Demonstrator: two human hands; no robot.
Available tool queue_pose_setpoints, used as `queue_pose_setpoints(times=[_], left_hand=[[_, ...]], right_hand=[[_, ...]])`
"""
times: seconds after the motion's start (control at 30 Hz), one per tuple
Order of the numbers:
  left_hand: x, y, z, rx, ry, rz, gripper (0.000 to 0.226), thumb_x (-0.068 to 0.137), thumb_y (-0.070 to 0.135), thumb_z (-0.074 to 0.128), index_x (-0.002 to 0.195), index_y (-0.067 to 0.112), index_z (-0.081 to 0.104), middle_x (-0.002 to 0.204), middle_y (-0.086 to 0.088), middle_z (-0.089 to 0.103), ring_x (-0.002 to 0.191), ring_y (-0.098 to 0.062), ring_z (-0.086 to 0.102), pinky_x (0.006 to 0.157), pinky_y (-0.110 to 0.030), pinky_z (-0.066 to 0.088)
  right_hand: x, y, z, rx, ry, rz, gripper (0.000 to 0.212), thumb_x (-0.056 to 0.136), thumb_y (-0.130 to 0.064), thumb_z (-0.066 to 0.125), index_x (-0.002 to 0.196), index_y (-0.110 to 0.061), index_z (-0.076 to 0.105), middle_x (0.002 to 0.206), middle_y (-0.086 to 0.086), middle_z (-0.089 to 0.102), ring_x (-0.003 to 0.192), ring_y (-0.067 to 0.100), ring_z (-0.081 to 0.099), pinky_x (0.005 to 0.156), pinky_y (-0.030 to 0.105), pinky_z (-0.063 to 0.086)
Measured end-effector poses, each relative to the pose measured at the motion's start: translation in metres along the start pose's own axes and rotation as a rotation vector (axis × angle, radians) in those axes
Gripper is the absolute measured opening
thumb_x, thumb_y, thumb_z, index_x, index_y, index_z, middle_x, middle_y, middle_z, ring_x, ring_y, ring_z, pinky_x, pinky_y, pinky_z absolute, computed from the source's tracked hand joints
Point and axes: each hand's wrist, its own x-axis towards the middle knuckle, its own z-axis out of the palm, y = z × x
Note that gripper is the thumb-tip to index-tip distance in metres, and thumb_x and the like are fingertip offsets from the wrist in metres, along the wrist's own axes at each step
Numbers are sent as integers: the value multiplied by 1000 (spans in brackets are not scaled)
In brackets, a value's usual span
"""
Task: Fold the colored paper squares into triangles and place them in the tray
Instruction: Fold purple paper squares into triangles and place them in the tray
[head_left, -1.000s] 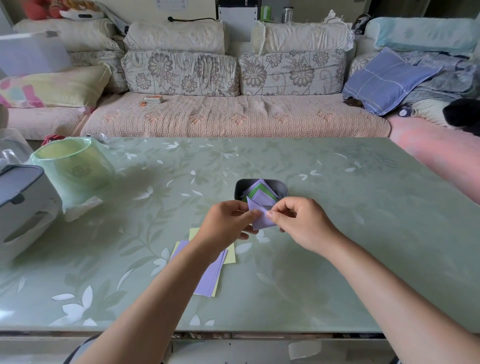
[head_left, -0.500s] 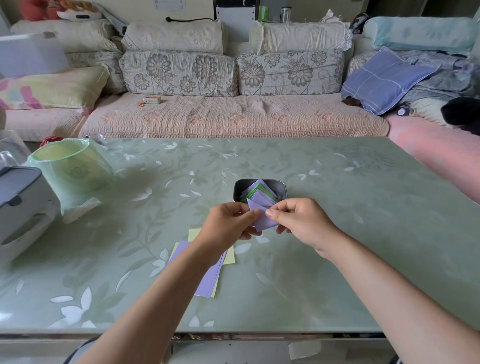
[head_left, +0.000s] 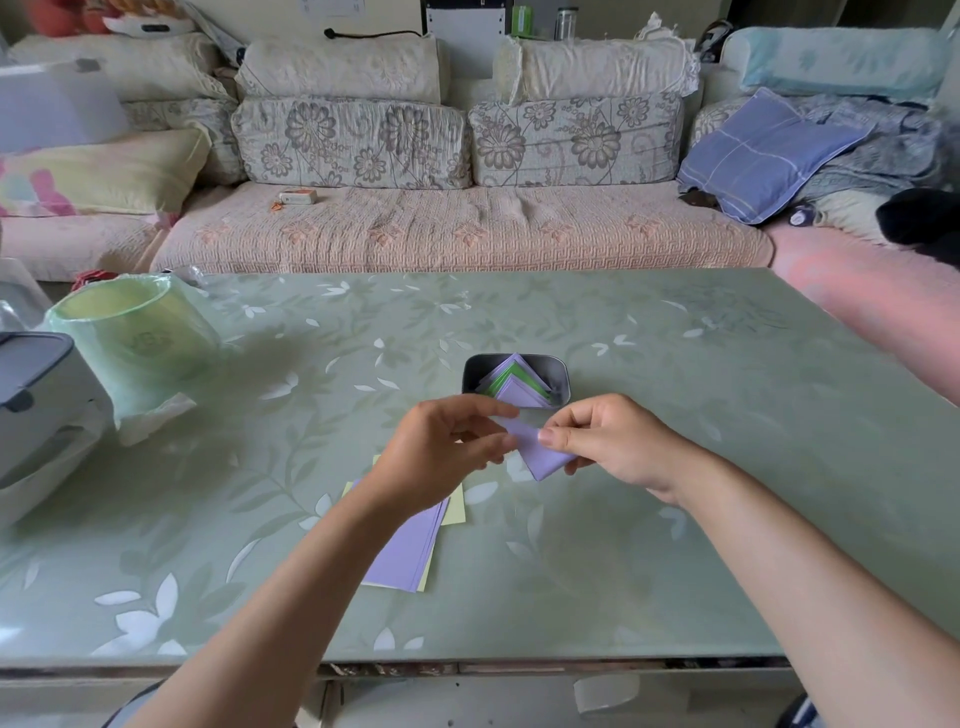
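Both hands pinch one folded purple paper (head_left: 540, 457) in the air above the table (head_left: 675, 415). The left hand (head_left: 441, 457) holds its upper left corner between thumb and fingertips. The right hand (head_left: 618, 441) has its thumb on top of the sheet and its fingers curled beneath.

Paper position: just nearer than the tray (head_left: 471, 371), not touching it as far as can be seen.

Tray: small, dark, rounded corners, mid-table. It holds folded triangles (head_left: 511, 387), purple and green, overlapping, points away from the person. The fingers of both hands overlap its near rim in view.

Stack of paper squares (head_left: 410, 545): flat on the table, purple on top, yellow edges showing. The left forearm covers its upper left part.

Far left, well apart from the hands: green-lined bin (head_left: 130, 338) and grey appliance (head_left: 36, 384).

Sofa (head_left: 441, 228) stands beyond the table's far edge, with a small box (head_left: 297, 196) on the seat.
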Motion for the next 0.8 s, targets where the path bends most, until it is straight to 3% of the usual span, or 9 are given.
queue_pose_setpoints(times=[0.13,0.27,0.47,0.53,0.63,0.8], left_hand=[[-3,-5,-2,29,-18,-21,15,79,7,80,90,17,76,68,-1,72,59,-9,62,66,-20,52],[-4,-6,-3,68,-57,-79,11,78,12,83,84,19,78,69,0,73,58,-9,59,64,-23,50],[-4,-13,1,147,-79,-161,6,78,15,82,80,19,79,72,-7,73,55,-10,56,62,-24,50],[-3,-17,4,216,-65,-183,4,78,18,82,79,21,79,67,1,71,54,-6,55,60,-21,48],[-2,-24,9,368,-28,-183,5,77,22,80,74,25,77,65,12,71,54,-1,57,54,-16,47],[-3,-33,15,580,-38,-125,5,77,24,77,74,20,74,64,13,67,56,-2,57,58,-21,50]], right_hand=[[-1,3,-2,-65,-109,17,13,90,-21,73,83,-11,74,74,-1,67,70,14,59,76,29,47],[0,9,-2,-132,-152,41,15,90,-26,74,83,-13,75,77,0,68,74,13,59,78,34,44],[3,14,3,-236,-157,94,11,89,-27,75,79,-21,75,76,-3,67,69,9,55,74,30,44],[6,16,7,-286,-147,112,12,88,-30,75,78,-23,75,75,-5,67,69,9,54,72,28,44],[10,20,16,-486,-121,116,16,85,-41,73,77,-28,72,75,-13,67,71,9,56,70,28,44],[13,21,31,-824,-41,-33,16,85,-53,67,87,-38,63,92,-15,58,98,12,55,84,28,37]])
